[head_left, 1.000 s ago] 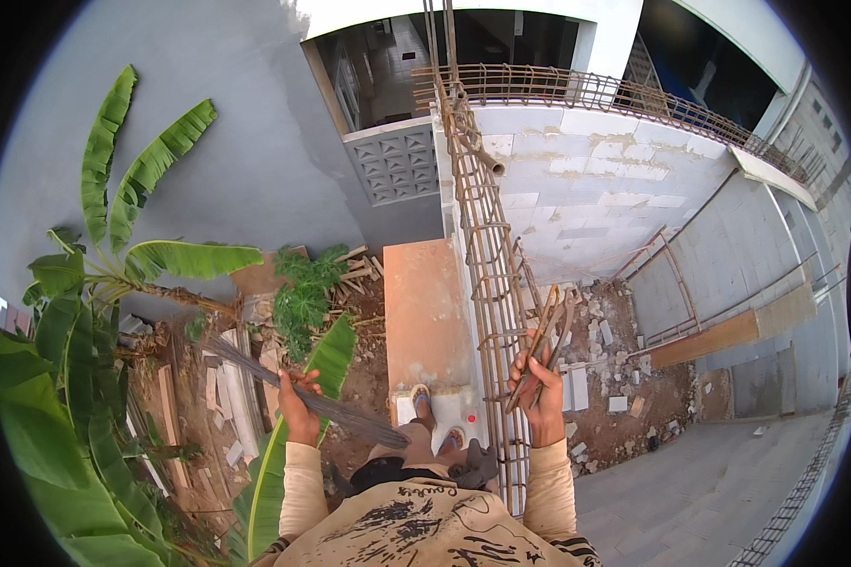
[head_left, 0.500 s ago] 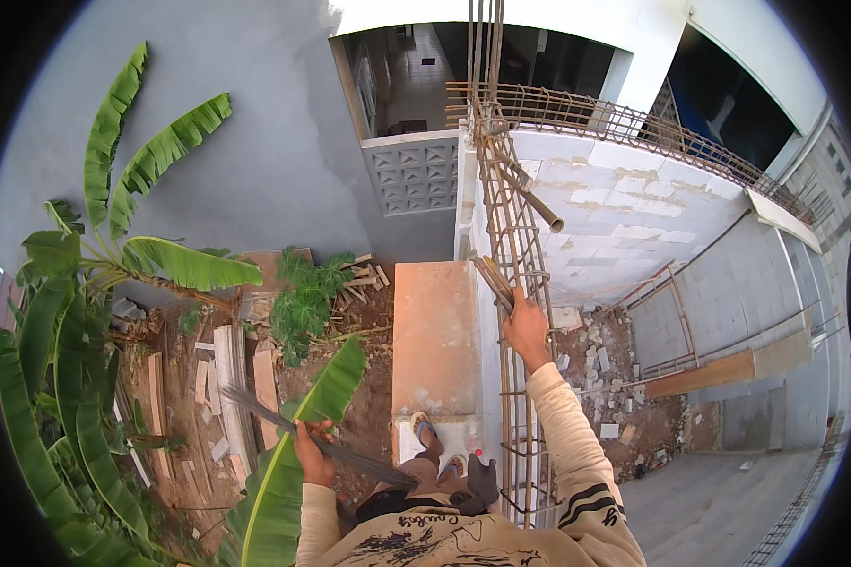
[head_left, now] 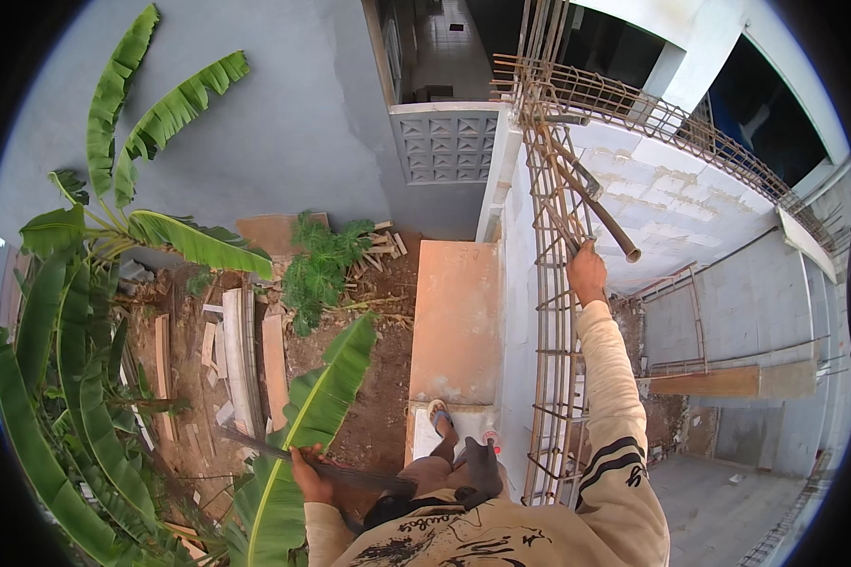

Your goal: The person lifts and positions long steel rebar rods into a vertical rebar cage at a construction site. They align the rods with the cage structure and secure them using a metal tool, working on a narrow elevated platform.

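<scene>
Right hand (head_left: 588, 274) hides its own grip; held item too small to tell. Dark strand bundle (head_left: 364, 477): near end lost against clothing (head_left: 492, 529). Upright rebar (head_left: 541, 38) cut off by top edge.

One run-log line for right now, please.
Left hand: grip closed on dark slender bundle | Right hand: at rebar cage, held item unclear | Nearby: brown pipe, banana leaf

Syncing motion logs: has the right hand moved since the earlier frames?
Yes, the right hand moved forward along the rebar cage, past most of the orange slab.
</scene>
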Demonstrator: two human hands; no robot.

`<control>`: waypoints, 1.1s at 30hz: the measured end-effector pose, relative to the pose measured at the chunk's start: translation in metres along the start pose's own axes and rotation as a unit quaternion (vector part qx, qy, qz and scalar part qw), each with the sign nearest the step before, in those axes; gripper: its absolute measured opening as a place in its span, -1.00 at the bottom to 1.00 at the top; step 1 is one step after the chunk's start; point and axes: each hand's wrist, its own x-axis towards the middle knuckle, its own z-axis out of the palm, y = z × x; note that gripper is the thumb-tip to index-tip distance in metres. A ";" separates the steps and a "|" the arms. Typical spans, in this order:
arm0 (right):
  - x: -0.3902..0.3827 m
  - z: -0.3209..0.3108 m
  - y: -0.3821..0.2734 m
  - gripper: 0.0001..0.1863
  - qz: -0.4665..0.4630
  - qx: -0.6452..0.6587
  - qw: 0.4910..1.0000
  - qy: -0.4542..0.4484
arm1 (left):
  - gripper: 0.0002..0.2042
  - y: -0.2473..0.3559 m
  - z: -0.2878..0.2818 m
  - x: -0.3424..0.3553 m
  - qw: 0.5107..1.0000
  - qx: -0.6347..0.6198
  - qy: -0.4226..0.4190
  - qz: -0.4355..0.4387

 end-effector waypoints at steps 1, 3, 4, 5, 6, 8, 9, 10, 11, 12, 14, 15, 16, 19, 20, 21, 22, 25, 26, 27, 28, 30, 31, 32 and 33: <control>0.003 0.007 0.000 -0.64 0.017 -0.022 0.999 -0.018 | -0.62 0.001 0.001 0.001 1.000 0.006 0.002 0.002; 0.002 0.014 0.007 -0.62 0.022 0.028 0.999 -0.041 | -0.63 0.004 0.008 0.005 1.000 0.007 -0.003 0.009; 0.000 0.017 0.011 -0.61 0.033 0.044 0.997 -0.050 | -0.63 0.005 0.011 0.005 1.000 0.008 0.000 0.007; -0.004 0.016 0.017 -0.60 0.030 0.038 0.998 -0.042 | -0.63 0.006 0.014 0.004 1.000 0.008 0.003 0.005; -0.007 0.016 0.021 -0.58 0.035 0.030 0.999 -0.027 | -0.63 0.007 0.017 0.005 1.000 0.003 0.002 0.003; -0.012 0.007 0.032 -0.55 0.055 0.010 0.998 0.000 | -0.63 0.008 0.022 0.005 1.000 0.016 0.012 0.002; -0.015 0.000 0.039 -0.53 0.050 0.000 0.999 0.016 | -0.63 0.008 0.021 0.004 1.000 0.021 0.013 0.005; -0.016 -0.010 0.048 -0.50 0.053 -0.008 0.998 0.027 | -0.63 0.007 0.021 0.005 1.000 0.022 0.017 -0.001; -0.018 -0.018 0.054 -0.47 0.058 -0.015 0.998 0.037 | -0.63 0.006 0.019 0.005 1.000 0.022 0.014 -0.002; -0.021 -0.026 0.059 -0.44 0.057 -0.030 0.997 0.036 | -0.63 0.004 0.017 0.007 1.000 0.022 0.010 -0.002; -0.030 -0.039 0.066 -0.38 0.053 -0.054 0.996 0.047 | -0.63 -0.001 0.011 0.010 0.999 0.033 0.013 -0.005; -0.033 -0.040 0.066 -0.27 0.055 -0.065 0.996 0.030 | -0.63 -0.003 0.010 0.013 0.999 0.034 0.003 -0.006; -0.037 -0.038 0.064 -0.25 0.051 -0.085 0.994 0.034 | -0.64 -0.004 0.008 0.015 0.999 0.049 0.011 -0.016; -0.038 -0.022 0.052 -0.34 0.064 -0.084 0.994 0.039 | -0.65 -0.005 0.011 0.021 0.997 0.068 -0.002 -0.024; -0.034 -0.013 0.047 -0.43 0.072 -0.085 0.993 0.038 | -0.64 -0.005 0.013 0.022 0.997 0.074 -0.005 -0.019; -0.029 -0.001 0.041 -0.51 0.070 -0.082 0.993 0.047 | -0.63 -0.004 0.016 0.021 0.996 0.084 0.000 -0.022; -0.023 0.007 0.038 -0.58 0.080 -0.077 0.992 0.057 | -0.63 -0.003 0.018 0.020 0.996 0.087 -0.009 -0.022; -0.009 0.028 0.034 -0.70 0.057 -0.058 0.997 0.012 | -0.63 0.002 0.027 0.019 0.995 0.092 -0.018 -0.025; -0.004 0.033 0.033 -0.69 0.044 -0.056 0.997 0.010 | -0.63 0.003 0.029 0.020 0.996 0.090 -0.021 -0.020; 0.000 0.039 0.031 -0.66 0.020 -0.046 0.998 0.035 | -0.63 0.004 0.029 0.019 0.996 0.085 -0.041 -0.007; 0.003 0.044 0.030 -0.64 0.031 -0.042 0.998 0.020 | -0.64 0.004 0.029 0.019 0.995 0.090 -0.026 -0.014; 0.011 0.051 0.026 -0.61 0.058 -0.037 0.998 -0.013 | -0.64 0.005 0.030 0.023 0.995 0.092 -0.034 -0.007; 0.015 0.053 0.025 -0.59 0.075 -0.040 0.996 -0.031 | -0.64 0.005 0.030 0.025 0.996 0.084 -0.024 -0.010; 0.018 0.055 0.025 -0.61 0.079 -0.010 0.996 -0.033 | -0.64 0.005 0.030 0.026 0.997 0.074 -0.014 -0.012; 0.019 0.056 0.025 -0.64 0.085 0.016 0.996 -0.035 | -0.64 0.005 0.030 0.027 0.998 0.066 -0.006 -0.013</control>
